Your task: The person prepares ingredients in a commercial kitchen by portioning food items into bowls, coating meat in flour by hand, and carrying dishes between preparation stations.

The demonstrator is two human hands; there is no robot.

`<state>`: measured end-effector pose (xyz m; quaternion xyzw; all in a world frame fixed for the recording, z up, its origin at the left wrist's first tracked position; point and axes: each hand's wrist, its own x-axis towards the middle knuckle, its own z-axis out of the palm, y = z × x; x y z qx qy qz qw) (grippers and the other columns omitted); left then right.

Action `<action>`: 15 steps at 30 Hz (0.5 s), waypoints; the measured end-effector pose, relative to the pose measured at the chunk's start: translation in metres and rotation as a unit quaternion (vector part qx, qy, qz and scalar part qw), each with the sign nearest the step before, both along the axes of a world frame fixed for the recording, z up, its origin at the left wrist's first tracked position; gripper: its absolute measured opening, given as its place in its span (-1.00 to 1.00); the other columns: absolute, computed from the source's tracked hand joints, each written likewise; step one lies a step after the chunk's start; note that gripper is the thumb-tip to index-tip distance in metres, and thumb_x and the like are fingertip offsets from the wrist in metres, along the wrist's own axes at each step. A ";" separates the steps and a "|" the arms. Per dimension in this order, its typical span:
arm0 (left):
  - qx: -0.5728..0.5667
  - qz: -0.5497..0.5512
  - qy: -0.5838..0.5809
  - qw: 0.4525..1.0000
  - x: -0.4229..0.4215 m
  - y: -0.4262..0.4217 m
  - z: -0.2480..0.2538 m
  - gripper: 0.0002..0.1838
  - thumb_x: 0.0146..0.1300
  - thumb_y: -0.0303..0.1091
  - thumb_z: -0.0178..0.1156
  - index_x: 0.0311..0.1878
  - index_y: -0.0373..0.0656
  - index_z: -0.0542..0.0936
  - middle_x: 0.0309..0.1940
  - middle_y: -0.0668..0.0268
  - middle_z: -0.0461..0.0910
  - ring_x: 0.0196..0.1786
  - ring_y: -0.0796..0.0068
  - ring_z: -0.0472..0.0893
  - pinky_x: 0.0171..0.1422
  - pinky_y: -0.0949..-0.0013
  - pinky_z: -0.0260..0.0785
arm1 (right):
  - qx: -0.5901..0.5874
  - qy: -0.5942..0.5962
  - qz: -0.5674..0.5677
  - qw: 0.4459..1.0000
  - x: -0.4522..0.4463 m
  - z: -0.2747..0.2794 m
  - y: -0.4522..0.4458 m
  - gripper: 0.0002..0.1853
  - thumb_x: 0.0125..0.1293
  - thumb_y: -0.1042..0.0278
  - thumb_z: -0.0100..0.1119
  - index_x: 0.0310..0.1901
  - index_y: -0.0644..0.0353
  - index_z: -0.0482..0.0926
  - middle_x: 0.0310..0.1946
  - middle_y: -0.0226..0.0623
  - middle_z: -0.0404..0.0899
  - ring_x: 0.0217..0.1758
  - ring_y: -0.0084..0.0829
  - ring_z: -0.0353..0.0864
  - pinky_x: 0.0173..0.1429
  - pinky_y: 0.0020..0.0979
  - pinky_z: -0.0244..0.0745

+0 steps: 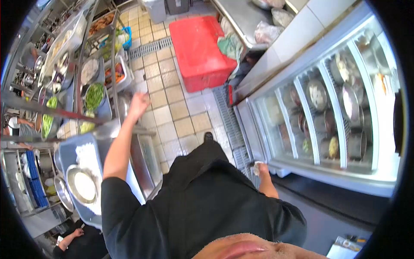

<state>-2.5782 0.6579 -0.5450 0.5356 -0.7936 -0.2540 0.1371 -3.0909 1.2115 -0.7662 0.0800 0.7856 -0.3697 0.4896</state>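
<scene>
My left hand is stretched forward over the aisle beside the metal shelving, its fingers loosely curled with nothing showing in them. Down at my right side, my right hand is closed around a small white crumpled thing, perhaps a cloth or paper. That hand is close to the lower corner of a glass-fronted fridge, and I cannot tell whether it touches it. Behind the glass are several bowls and metal pots on shelves, including a bowl of white food.
A red cooler box stands ahead on the tiled floor, a green cloth on its edge. To my left, a blue-grey tub holds white powder and a metal bowl. Food containers fill the shelves. Another person's hand is lower left.
</scene>
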 end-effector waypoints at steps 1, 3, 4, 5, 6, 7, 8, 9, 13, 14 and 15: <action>0.058 0.071 0.033 0.995 0.003 -0.005 -0.028 -0.55 0.02 -0.21 0.32 0.00 -0.19 0.60 0.01 0.01 0.55 0.17 0.07 0.48 0.27 0.20 0.31 | -0.013 -0.004 0.005 1.000 -0.007 -0.004 -0.020 -0.79 0.25 0.34 -0.07 -0.18 0.14 0.55 -0.45 -0.27 0.56 -0.46 -0.28 0.62 -0.56 -0.23 0.47; 0.172 0.154 0.086 0.969 0.029 -0.014 -0.101 -0.56 0.03 -0.23 0.29 0.01 -0.20 0.61 0.04 0.03 0.57 0.14 0.18 0.52 0.23 0.26 0.34 | 0.029 0.017 0.070 0.997 -0.037 -0.058 -0.056 -0.78 0.24 0.34 -0.02 -0.16 0.18 0.55 -0.45 -0.24 0.56 -0.49 -0.27 0.61 -0.57 -0.22 0.47; 0.205 0.199 0.083 0.955 0.032 -0.004 -0.107 -0.55 0.02 -0.26 0.28 0.01 -0.22 0.60 -0.03 0.04 0.61 0.06 0.21 0.58 0.16 0.28 0.39 | 0.068 0.055 0.050 0.995 -0.045 -0.069 -0.085 -0.79 0.22 0.34 0.03 -0.18 0.20 0.55 -0.48 -0.24 0.55 -0.52 -0.27 0.58 -0.56 -0.20 0.46; 0.165 0.215 0.064 0.960 0.045 0.005 -0.123 -0.57 0.00 -0.26 0.28 -0.03 -0.24 0.62 -0.13 0.07 0.66 -0.04 0.24 0.63 0.08 0.28 0.44 | 0.027 0.006 -0.014 1.000 -0.038 -0.032 -0.129 -0.81 0.18 0.33 0.08 -0.22 0.20 0.57 -0.48 -0.24 0.54 -0.50 -0.24 0.58 -0.51 -0.15 0.47; 0.216 0.242 0.063 0.944 0.056 0.013 -0.132 -0.58 -0.01 -0.25 0.28 -0.06 -0.23 0.64 -0.16 0.07 0.66 -0.06 0.24 0.64 0.08 0.28 0.44 | 0.032 0.021 0.049 0.998 -0.054 -0.045 -0.161 -0.81 0.16 0.32 0.10 -0.24 0.19 0.59 -0.48 -0.23 0.54 -0.46 -0.24 0.58 -0.48 -0.14 0.47; 0.265 0.268 0.058 0.925 0.071 0.021 -0.141 -0.59 -0.03 -0.24 0.28 -0.09 -0.23 0.65 -0.18 0.07 0.67 -0.07 0.24 0.65 0.07 0.27 0.45 | 0.036 0.033 0.110 0.993 -0.066 -0.075 -0.187 -0.82 0.14 0.31 0.11 -0.26 0.18 0.60 -0.48 -0.22 0.54 -0.43 -0.24 0.58 -0.44 -0.13 0.47; 0.271 0.315 0.059 0.908 0.096 0.033 -0.177 -0.61 -0.03 -0.24 0.28 -0.13 -0.23 0.66 -0.21 0.07 0.67 -0.09 0.24 0.65 0.06 0.27 0.45 | 0.018 0.051 0.147 0.988 -0.069 -0.078 -0.223 -0.80 0.12 0.31 0.13 -0.26 0.19 0.61 -0.46 -0.19 0.55 -0.43 -0.23 0.58 -0.44 -0.13 0.47; 0.278 0.363 0.065 0.887 0.112 0.038 -0.203 -0.64 -0.04 -0.23 0.27 -0.17 -0.23 0.67 -0.24 0.07 0.68 -0.10 0.25 0.66 0.05 0.27 0.46 | 0.001 0.072 0.186 0.980 -0.078 -0.079 -0.267 -0.79 0.11 0.30 0.14 -0.27 0.20 0.62 -0.45 -0.16 0.56 -0.44 -0.23 0.58 -0.44 -0.12 0.46; 0.236 0.416 0.021 0.878 0.126 0.042 -0.199 -0.65 -0.04 -0.23 0.26 -0.19 -0.22 0.67 -0.26 0.07 0.67 -0.10 0.24 0.66 0.04 0.26 0.46 | -0.080 0.211 0.344 0.911 -0.073 -0.030 -0.453 -0.72 0.15 0.24 0.13 -0.15 0.20 0.59 -0.35 -0.19 0.61 -0.41 -0.26 0.58 -0.39 -0.19 0.49; 0.226 0.419 0.009 0.879 0.136 0.031 -0.211 -0.66 -0.03 -0.23 0.26 -0.19 -0.21 0.67 -0.26 0.08 0.67 -0.11 0.24 0.66 0.04 0.25 0.46 | -0.166 0.065 0.292 0.940 -0.067 -0.005 -0.496 -0.78 0.19 0.27 0.09 -0.18 0.15 0.60 -0.36 -0.30 0.62 -0.43 -0.38 0.59 -0.47 -0.27 0.50; 0.214 0.422 -0.004 0.881 0.146 0.014 -0.216 -0.66 -0.02 -0.23 0.25 -0.19 -0.21 0.67 -0.26 0.08 0.67 -0.12 0.23 0.66 0.04 0.25 0.46 | -0.186 0.093 0.309 0.928 -0.072 -0.033 -0.533 -0.82 0.23 0.31 0.05 -0.21 0.11 0.60 -0.39 -0.39 0.60 -0.46 -0.48 0.59 -0.53 -0.39 0.47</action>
